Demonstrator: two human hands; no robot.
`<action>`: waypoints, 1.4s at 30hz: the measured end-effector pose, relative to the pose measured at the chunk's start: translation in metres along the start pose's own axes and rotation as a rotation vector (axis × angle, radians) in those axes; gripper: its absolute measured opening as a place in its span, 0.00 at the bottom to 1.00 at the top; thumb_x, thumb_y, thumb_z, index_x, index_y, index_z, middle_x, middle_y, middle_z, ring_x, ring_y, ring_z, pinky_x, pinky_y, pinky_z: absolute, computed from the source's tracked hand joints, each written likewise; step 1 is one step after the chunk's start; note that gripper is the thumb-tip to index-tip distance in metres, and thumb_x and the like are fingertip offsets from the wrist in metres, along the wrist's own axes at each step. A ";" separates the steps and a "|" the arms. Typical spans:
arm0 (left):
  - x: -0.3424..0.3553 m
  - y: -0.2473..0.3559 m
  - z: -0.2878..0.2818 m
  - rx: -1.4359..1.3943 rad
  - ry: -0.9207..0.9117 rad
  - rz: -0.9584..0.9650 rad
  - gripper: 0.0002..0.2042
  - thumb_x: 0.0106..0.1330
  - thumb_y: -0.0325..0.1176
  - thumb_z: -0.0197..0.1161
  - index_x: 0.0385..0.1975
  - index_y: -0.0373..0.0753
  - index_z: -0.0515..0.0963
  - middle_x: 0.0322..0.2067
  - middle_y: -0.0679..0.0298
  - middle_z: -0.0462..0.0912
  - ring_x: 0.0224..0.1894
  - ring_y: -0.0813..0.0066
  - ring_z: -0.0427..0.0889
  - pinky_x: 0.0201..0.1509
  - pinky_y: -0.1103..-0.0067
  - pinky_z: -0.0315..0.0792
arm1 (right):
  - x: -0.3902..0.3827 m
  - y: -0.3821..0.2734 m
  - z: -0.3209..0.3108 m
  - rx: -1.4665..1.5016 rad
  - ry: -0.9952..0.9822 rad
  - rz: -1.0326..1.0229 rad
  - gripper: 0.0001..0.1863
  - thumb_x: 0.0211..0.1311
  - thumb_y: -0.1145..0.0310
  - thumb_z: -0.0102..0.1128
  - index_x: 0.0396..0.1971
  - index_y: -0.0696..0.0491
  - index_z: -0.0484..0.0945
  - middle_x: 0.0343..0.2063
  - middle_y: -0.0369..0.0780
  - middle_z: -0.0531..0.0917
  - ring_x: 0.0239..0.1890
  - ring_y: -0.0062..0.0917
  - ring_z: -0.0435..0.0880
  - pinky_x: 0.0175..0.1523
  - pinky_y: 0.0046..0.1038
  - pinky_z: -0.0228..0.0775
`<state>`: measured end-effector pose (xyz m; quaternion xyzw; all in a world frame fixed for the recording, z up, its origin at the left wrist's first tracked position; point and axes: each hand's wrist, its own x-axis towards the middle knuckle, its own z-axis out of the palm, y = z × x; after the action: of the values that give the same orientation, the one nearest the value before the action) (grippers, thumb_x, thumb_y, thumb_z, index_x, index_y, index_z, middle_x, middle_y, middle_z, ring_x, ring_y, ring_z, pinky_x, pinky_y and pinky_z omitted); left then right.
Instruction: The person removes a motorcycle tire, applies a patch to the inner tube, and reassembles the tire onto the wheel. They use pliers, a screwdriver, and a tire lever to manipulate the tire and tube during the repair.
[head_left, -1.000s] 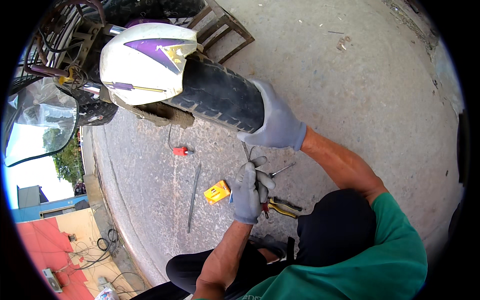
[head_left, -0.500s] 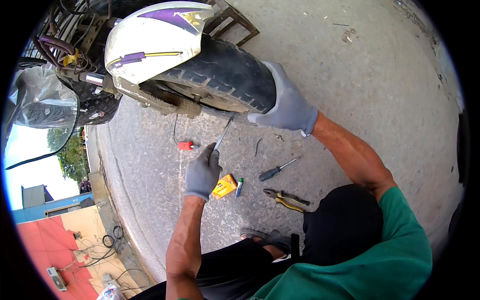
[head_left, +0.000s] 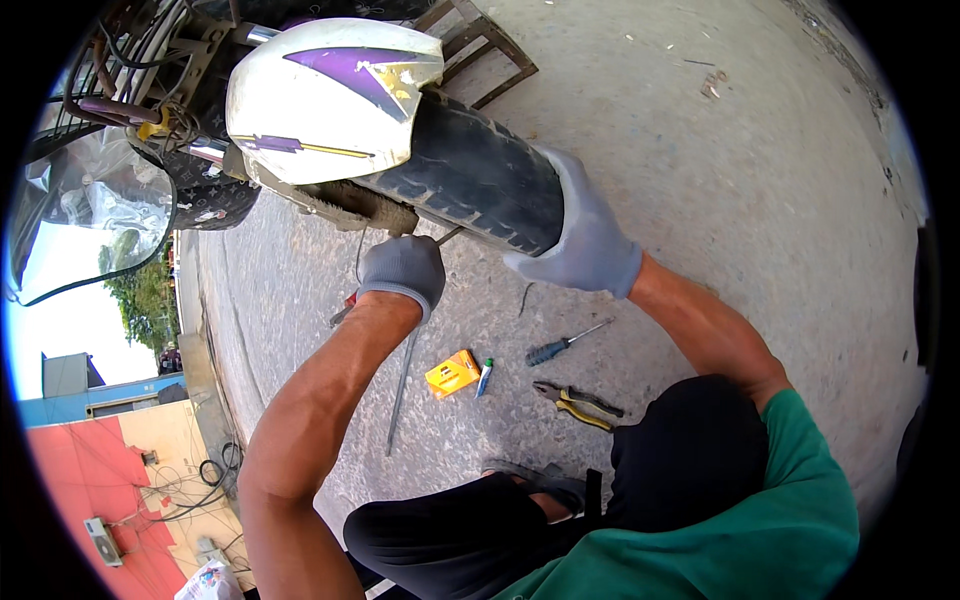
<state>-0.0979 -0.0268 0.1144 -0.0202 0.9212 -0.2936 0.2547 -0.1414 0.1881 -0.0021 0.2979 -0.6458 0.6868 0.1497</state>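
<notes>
A black motorbike tyre (head_left: 470, 170) sits under a white mudguard with purple marks (head_left: 320, 95) at the upper middle. My left hand (head_left: 400, 272), in a grey glove, is closed round a thin metal tool (head_left: 448, 236) whose tip points at the tyre's underside. My right hand (head_left: 585, 240), also gloved, wraps over the tyre's near side and grips the tread. Both hands are close together at the wheel.
On the concrete below the hands lie a long metal rod (head_left: 402, 390), a small yellow box (head_left: 452, 373), a little tube (head_left: 484, 377), a screwdriver (head_left: 560, 345) and yellow-handled pliers (head_left: 580, 402). A mirror (head_left: 90, 215) hangs at the left. A metal frame (head_left: 480, 50) lies behind the wheel.
My left hand has risen from the ground near the yellow box to the tyre's underside, carrying the thin tool. My right hand has stayed on the tyre.
</notes>
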 end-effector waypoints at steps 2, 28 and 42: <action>0.003 0.008 -0.013 0.055 -0.006 0.054 0.13 0.72 0.35 0.56 0.41 0.38 0.87 0.37 0.49 0.90 0.41 0.50 0.91 0.45 0.63 0.84 | -0.001 0.000 -0.002 -0.010 -0.007 0.002 0.51 0.44 0.65 0.81 0.69 0.58 0.62 0.59 0.50 0.73 0.61 0.42 0.78 0.66 0.40 0.71; 0.001 0.004 0.034 -0.194 -0.001 -0.035 0.11 0.73 0.37 0.55 0.41 0.39 0.83 0.36 0.45 0.88 0.41 0.45 0.89 0.46 0.56 0.81 | 0.003 0.006 -0.005 0.036 -0.003 -0.002 0.49 0.44 0.64 0.81 0.67 0.58 0.63 0.57 0.51 0.74 0.59 0.42 0.78 0.65 0.40 0.72; -0.019 0.033 0.153 -0.758 0.379 -0.210 0.16 0.78 0.46 0.52 0.48 0.41 0.81 0.30 0.43 0.86 0.34 0.37 0.86 0.40 0.50 0.78 | -0.001 -0.001 0.001 -0.005 -0.097 0.062 0.58 0.40 0.64 0.87 0.70 0.61 0.59 0.61 0.49 0.71 0.65 0.38 0.74 0.69 0.36 0.67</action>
<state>-0.0037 -0.0773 -0.0019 -0.1516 0.9872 0.0423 0.0246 -0.1395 0.1879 -0.0018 0.3103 -0.6631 0.6741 0.0976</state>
